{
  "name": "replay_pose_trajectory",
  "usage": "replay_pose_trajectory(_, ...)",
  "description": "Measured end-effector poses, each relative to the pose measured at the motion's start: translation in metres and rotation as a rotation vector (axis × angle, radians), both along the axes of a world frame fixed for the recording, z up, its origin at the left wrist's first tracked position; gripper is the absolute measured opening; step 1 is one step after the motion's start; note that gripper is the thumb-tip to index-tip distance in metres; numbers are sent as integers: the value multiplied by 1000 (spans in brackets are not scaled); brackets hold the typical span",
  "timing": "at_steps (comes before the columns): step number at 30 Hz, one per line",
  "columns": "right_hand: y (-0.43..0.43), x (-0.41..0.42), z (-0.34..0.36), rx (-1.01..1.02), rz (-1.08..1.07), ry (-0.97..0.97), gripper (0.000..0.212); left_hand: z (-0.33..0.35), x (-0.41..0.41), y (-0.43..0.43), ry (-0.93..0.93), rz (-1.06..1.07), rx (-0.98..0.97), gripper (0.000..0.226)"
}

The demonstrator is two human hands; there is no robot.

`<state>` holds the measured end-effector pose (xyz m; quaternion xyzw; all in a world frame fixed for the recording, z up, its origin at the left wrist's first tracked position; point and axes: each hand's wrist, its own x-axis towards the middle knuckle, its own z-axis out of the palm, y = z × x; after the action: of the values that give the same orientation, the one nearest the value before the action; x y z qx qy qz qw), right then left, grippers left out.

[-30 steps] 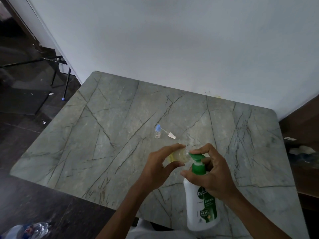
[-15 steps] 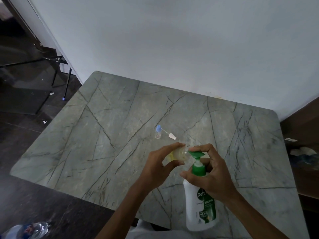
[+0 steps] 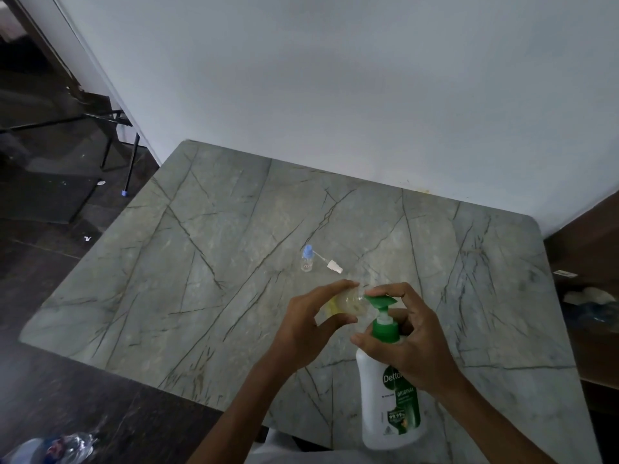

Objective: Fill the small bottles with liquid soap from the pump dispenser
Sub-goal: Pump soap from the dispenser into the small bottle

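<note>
White painted wall fills the far half of your view, and the grey stone table with dark veins butts up against its foot. At the table's near edge, on your right, you have the white plastic pump dispenser with a green collar and green label, tilted slightly. Your right hand wraps its neck: thumb across the front just below the collar, the other fingers curled round the far side, and your forefinger resting on top of the green pump head. Your left hand sits just beside it, to the left, the two close together but not plainly touching. It pinches the small clear plastic bottle between thumb and fingers, lying nearly on its side with its mouth against the pump's spout. You can see a yellowish tint at the bottle's palm end.

Farther back, well apart from both hands, a second small clear bottle with a blue cap stands upright on the stone. Just to its right lies a little white spray nozzle with a thin tube, tube end toward the blue cap.
</note>
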<state>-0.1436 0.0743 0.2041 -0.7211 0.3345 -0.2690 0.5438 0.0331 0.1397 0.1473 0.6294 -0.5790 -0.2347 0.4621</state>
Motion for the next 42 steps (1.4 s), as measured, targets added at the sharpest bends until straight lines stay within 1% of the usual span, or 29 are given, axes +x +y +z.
replay_pose_trajectory(10, 2, 1, -2, -62, -22, 7, 53, -3, -2, 2, -11, 8, 23, 49)
replay_pose_trajectory(17, -3, 3, 1, -35, -57, -35, 45, -4, -6, 2, 15, 9, 0, 48)
replay_pose_trajectory(20, -3, 3, 1, -11, -32, -20, 48, -5, -5, 1, 25, 18, 10, 49)
replay_pose_trajectory(23, -2, 3, 0, -49, -7, -11, 54, -2, -4, -2, 13, 18, 5, 49)
replay_pose_trajectory(33, 1, 2, 0, -93, -52, -30, 51, 2, -4, -4, 2, 11, -28, 48)
replay_pose_trajectory(38, 1, 4, 0, -79, -107, -61, 46, 2, -7, 0, -1, 5, -35, 49)
replay_pose_trajectory(42, 0, 3, 0, -28, -68, -37, 45, 0, -5, 0, 4, 11, -13, 49)
